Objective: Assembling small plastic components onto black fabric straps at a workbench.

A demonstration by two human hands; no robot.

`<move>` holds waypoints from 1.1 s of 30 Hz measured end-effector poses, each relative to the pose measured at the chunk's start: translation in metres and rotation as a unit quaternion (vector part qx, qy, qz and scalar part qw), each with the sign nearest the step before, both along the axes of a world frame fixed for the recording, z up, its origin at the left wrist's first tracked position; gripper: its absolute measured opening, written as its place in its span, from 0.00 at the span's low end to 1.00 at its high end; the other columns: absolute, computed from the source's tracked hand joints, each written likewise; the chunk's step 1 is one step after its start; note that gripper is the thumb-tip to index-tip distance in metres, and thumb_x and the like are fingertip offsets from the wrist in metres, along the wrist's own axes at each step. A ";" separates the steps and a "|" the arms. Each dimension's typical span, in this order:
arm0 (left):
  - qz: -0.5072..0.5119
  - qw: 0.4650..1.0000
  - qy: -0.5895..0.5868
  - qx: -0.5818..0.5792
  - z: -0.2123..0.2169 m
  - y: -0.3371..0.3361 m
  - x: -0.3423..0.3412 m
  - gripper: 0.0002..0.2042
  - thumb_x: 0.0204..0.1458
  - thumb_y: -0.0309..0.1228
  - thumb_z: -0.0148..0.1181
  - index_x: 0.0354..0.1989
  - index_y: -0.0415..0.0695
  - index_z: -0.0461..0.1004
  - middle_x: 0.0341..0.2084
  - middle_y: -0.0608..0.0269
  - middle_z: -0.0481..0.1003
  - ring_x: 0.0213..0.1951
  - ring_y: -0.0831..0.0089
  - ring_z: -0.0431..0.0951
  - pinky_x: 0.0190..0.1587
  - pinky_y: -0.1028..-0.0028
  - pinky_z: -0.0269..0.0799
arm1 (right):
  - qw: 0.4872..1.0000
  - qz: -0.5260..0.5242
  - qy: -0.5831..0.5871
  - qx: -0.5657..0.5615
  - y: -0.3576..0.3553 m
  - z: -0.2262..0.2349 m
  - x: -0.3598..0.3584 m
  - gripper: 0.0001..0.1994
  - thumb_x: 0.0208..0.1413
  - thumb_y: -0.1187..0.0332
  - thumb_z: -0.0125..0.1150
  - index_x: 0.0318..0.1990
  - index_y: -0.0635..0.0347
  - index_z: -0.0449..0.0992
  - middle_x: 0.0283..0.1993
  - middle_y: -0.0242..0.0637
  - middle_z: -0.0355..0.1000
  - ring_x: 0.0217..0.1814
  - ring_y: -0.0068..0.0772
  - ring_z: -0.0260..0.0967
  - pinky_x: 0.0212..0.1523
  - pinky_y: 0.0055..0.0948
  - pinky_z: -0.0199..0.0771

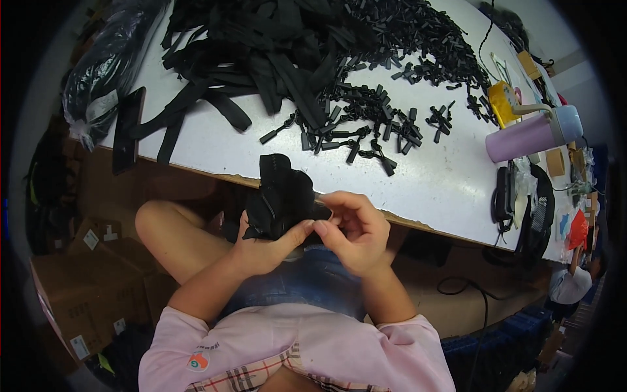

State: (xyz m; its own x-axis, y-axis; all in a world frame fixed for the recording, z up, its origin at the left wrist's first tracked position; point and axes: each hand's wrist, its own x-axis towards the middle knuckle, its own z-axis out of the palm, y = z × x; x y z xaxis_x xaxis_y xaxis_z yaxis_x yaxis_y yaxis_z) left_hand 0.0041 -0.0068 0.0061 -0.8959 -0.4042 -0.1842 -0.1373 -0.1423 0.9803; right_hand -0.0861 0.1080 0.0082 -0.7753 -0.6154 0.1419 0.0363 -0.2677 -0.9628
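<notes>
A folded bundle of black zipper tape point(281, 199) is held over my lap, just off the table's front edge. My left hand point(268, 251) is closed round the bundle's lower part, its thumb pointing right. My right hand point(356, 232) pinches at the bundle's right end, thumb and fingertips close to my left thumb; what lies between those fingertips is too small to make out. Beyond my hands, several black zipper pulls point(353, 134) with dark sliders lie loose on the white table point(437, 189).
A large heap of black zipper tapes point(261, 52) fills the far left, with a pile of pulls point(418, 32) beside it. A dark phone point(128, 130) overhangs the left edge. At right stands a purple tumbler point(522, 137) near a yellow packet point(501, 104). Cardboard boxes point(98, 294) sit lower left.
</notes>
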 end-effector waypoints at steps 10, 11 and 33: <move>0.017 0.998 0.046 0.046 -0.004 0.005 -0.001 0.08 0.44 0.24 0.56 0.33 0.38 0.69 0.28 0.67 0.71 0.30 0.82 0.69 0.33 0.81 0.67 | 0.943 -0.018 0.324 0.080 0.001 -0.007 -0.007 0.08 0.39 0.82 0.57 0.30 0.68 0.69 0.23 0.34 0.67 0.19 0.15 0.61 0.18 0.12 0.60; 0.027 0.995 0.037 0.091 -0.005 0.006 -0.001 0.08 0.44 0.24 0.56 0.33 0.38 0.69 0.28 0.67 0.71 0.30 0.82 0.69 0.33 0.81 0.67 | 0.922 -0.053 0.378 0.062 0.000 -0.009 -0.006 0.08 0.39 0.82 0.57 0.30 0.67 0.69 0.23 0.34 0.67 0.19 0.15 0.61 0.17 0.12 0.60; -0.003 0.993 0.064 -0.099 0.011 -0.003 0.000 0.08 0.44 0.28 0.57 0.31 0.39 0.68 0.23 0.65 0.70 0.23 0.81 0.67 0.27 0.81 0.63 | 0.982 0.078 0.163 0.059 0.008 0.013 -0.014 0.07 0.40 0.80 0.56 0.30 0.67 0.71 0.23 0.36 0.68 0.19 0.19 0.65 0.20 0.15 0.63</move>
State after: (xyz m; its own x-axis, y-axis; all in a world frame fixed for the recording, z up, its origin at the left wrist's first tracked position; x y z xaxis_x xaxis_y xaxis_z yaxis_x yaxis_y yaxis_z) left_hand 0.0045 -0.0093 0.0172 -0.9093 -0.4160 0.0135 -0.0107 0.0556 0.9984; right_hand -0.1004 0.1155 0.0213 -0.5955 -0.7499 0.2881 -0.2482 -0.1693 -0.9538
